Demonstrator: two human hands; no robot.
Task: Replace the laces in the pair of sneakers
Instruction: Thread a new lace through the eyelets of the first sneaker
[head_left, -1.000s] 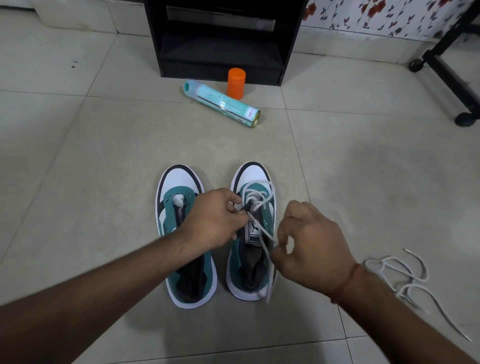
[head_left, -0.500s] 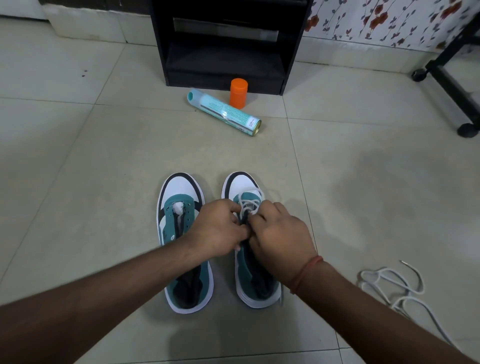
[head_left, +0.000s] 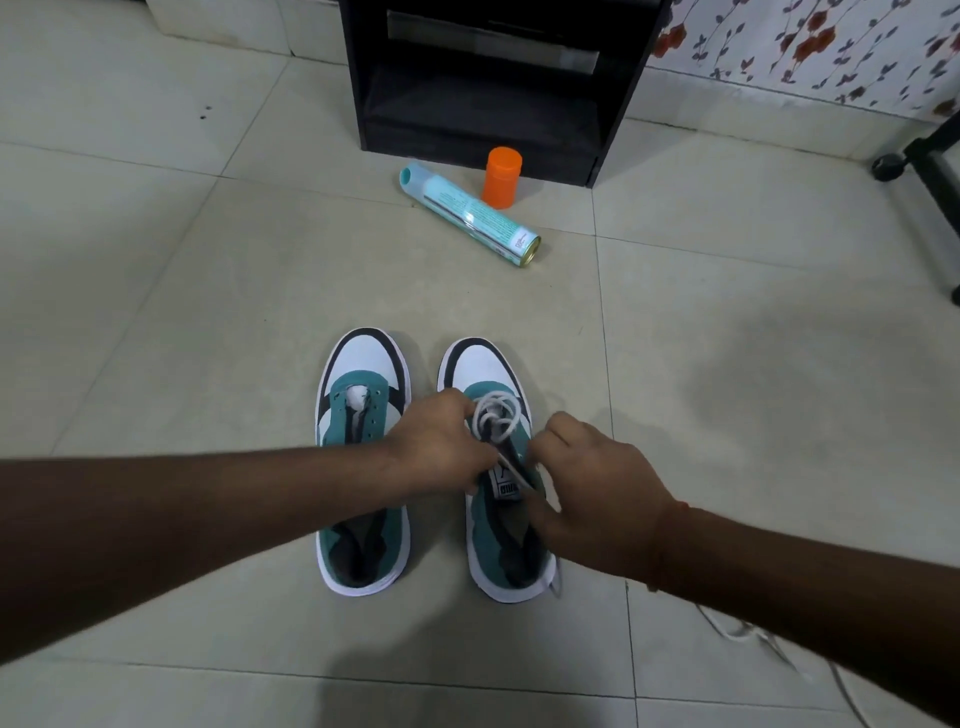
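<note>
Over the right shoe, we pinch the white lace with both hands, left hand and right hand closed on it. The unlaced left shoe stands just beside; a can lies far off.

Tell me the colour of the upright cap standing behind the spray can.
Orange cap, upright just behind the teal spray can; the head view shows it plainly.

bare arms, one thread at the wrist

both forearms are bare, with no sleeves in view. the left hand wears nothing. the right hand has a thin reddish-orange thread bracelet tied around its wrist, just behind the hand.
</note>
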